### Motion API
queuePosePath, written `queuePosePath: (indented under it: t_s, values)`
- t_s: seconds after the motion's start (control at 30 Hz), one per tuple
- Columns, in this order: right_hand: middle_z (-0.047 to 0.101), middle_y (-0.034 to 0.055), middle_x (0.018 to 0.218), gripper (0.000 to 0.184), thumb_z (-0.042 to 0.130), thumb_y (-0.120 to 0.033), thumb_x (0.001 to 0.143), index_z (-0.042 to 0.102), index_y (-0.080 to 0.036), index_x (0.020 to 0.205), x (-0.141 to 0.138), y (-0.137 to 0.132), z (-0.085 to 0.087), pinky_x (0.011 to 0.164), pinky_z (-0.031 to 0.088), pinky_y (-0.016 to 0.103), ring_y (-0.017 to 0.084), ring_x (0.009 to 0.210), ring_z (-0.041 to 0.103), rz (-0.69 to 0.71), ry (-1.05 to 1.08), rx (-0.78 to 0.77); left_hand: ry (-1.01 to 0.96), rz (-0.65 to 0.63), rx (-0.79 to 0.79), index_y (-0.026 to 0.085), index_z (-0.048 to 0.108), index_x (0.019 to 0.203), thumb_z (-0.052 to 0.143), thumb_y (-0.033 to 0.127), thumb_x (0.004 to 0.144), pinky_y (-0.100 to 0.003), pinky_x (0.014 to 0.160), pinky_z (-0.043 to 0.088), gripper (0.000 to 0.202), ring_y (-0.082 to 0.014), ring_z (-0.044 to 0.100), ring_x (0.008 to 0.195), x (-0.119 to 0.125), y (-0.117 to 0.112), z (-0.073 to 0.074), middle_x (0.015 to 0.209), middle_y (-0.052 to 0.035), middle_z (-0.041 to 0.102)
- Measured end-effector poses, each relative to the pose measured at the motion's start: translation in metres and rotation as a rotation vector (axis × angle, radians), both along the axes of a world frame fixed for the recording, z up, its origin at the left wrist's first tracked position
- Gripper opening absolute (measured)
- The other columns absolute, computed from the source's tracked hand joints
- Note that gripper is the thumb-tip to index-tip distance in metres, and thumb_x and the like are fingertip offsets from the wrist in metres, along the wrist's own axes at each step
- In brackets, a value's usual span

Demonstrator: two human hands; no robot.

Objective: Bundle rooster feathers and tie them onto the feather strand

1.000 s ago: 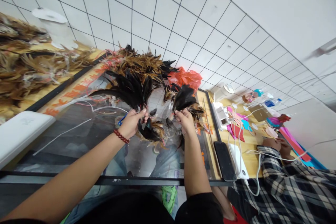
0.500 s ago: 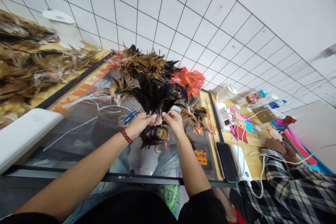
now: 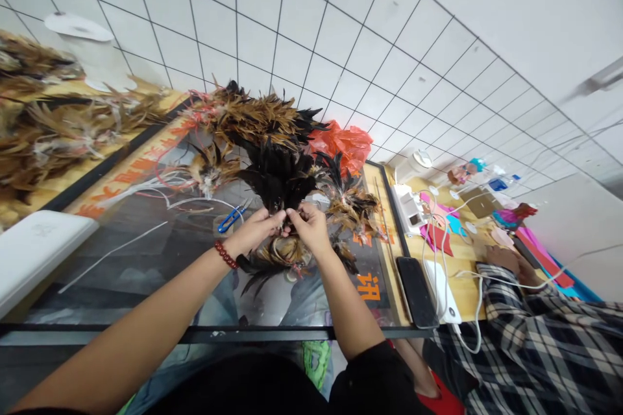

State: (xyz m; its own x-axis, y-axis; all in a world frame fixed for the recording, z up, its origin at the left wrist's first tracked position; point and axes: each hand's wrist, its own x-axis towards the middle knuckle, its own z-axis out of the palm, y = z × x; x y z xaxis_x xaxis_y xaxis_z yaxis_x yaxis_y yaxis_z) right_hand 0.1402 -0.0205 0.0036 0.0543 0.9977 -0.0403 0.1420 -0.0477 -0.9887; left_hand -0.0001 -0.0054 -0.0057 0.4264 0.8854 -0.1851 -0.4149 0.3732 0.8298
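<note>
Between my two hands is a bunch of black feathers (image 3: 277, 175), fanned out away from me and pinched at its quill ends. My left hand (image 3: 257, 230), with a red bead bracelet on the wrist, closes its thumb and fingers on the bunch from the left. From the right, my right hand (image 3: 309, 225) grips the same base, thumb tips nearly meeting. Just below lie loose brown and black feathers (image 3: 280, 256) on the dark glossy tabletop. Blue thread snips (image 3: 232, 217) rest left of my left hand. Another feather bunch (image 3: 353, 198) lies to the right.
A long pile of brown feathers (image 3: 257, 113) and a red plastic bag (image 3: 343, 142) lie behind. White cords (image 3: 146, 191) cross the left side, near a white box-shaped object (image 3: 43, 253). At right are a phone (image 3: 416, 292), a power bank (image 3: 440, 292) and a co-worker's plaid sleeve (image 3: 501, 298).
The view has shifted slightly, so most things sit a little further left. The loose feathers below my hands now lie more spread out. Both hands still pinch the black bunch.
</note>
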Motion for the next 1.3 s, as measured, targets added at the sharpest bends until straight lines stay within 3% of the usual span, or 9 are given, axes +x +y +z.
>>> queuePosePath:
  t_s: [0.2,0.37,0.47,0.53,0.6,0.77,0.97,1.07,1.3]
  values:
    - [0.069,0.0014,0.084,0.025,0.062,-0.042,0.082,0.069,-0.021,0.093,0.030,0.017,0.014,0.077,0.050,0.026,0.015,0.078,0.064,0.005,-0.448,0.212,0.007,0.001,0.037,0.014,0.059,0.070,0.083,0.028,0.062,-0.025,0.055,0.048,0.029,-0.0123,0.057,0.055,-0.004,0.003,0.000,0.060,-0.0014,0.061]
    - [0.066,0.0169,0.112,0.039,0.060,-0.040,0.083,0.065,-0.015,0.113,0.089,0.052,0.036,0.087,0.048,0.038,0.026,0.100,0.064,-0.383,-1.056,-0.109,-0.109,0.012,-0.040,0.012,0.058,0.067,0.084,0.025,0.060,-0.024,0.056,0.048,0.030,-0.0115,0.055,0.060,-0.009,0.003,0.005,0.067,-0.0026,0.059]
    - [0.063,0.0248,0.114,0.039,0.063,-0.040,0.079,0.068,-0.009,0.103,0.104,0.068,0.039,0.085,0.048,0.044,0.033,0.103,0.064,-0.384,-1.137,-0.252,-0.178,0.005,-0.071,0.012,0.057,0.066,0.084,0.025,0.062,-0.022,0.053,0.046,0.030,-0.0103,0.052,0.060,-0.008,0.003,0.009,0.065,-0.0013,0.054]
    - [0.067,0.0222,0.106,0.029,0.062,-0.036,0.079,0.070,-0.011,0.092,0.107,0.072,0.039,0.084,0.048,0.043,0.033,0.100,0.065,-0.363,-1.128,-0.261,-0.223,-0.008,-0.092,0.013,0.057,0.067,0.082,0.031,0.065,-0.022,0.051,0.045,0.031,-0.0094,0.049,0.057,-0.009,0.003,0.010,0.063,0.0003,0.050]
    - [0.069,0.0149,0.094,0.020,0.060,-0.032,0.079,0.069,-0.015,0.083,0.109,0.072,0.041,0.081,0.048,0.038,0.027,0.095,0.065,-0.370,-1.050,-0.195,-0.263,-0.025,-0.114,0.013,0.058,0.069,0.080,0.036,0.068,-0.022,0.051,0.046,0.031,-0.0092,0.049,0.055,-0.010,0.004,0.009,0.061,0.0012,0.049]
    - [0.055,-0.0024,0.057,0.023,0.058,-0.040,0.076,0.053,-0.020,0.066,0.111,0.056,0.050,0.058,0.043,0.024,0.012,0.058,0.055,-0.326,-0.382,-0.025,-0.281,0.033,-0.152,0.010,0.062,0.071,0.078,0.028,0.072,-0.028,0.066,0.055,0.024,-0.0139,0.061,0.067,-0.016,0.007,0.006,0.072,-0.0042,0.059]
    - [0.051,-0.0065,0.055,0.039,0.076,-0.034,0.058,0.039,-0.021,0.063,0.083,0.030,0.046,0.046,0.033,0.018,0.007,0.050,0.048,-0.117,0.341,-0.083,-0.393,0.049,-0.299,0.010,0.067,0.088,0.064,0.015,0.083,-0.027,0.065,0.057,0.008,-0.0130,0.063,0.064,-0.020,0.010,0.009,0.068,-0.0019,0.059]
    - [0.053,-0.0068,0.055,0.038,0.079,-0.029,0.055,0.042,-0.020,0.064,0.063,0.022,0.039,0.044,0.033,0.017,0.006,0.050,0.049,-0.082,0.442,-0.108,-0.410,0.080,-0.335,0.010,0.067,0.085,0.056,0.012,0.088,-0.028,0.069,0.059,0.012,-0.0127,0.065,0.066,-0.020,0.010,0.012,0.070,-0.0032,0.063]
    - [0.059,-0.0044,0.054,0.029,0.076,-0.031,0.063,0.049,-0.019,0.066,0.021,0.011,0.025,0.050,0.036,0.018,0.007,0.050,0.050,0.088,0.347,-0.024,-0.292,0.112,-0.288,0.008,0.068,0.077,0.061,0.010,0.085,-0.036,0.083,0.058,0.011,-0.0178,0.070,0.080,-0.016,0.008,0.009,0.084,-0.0101,0.073]
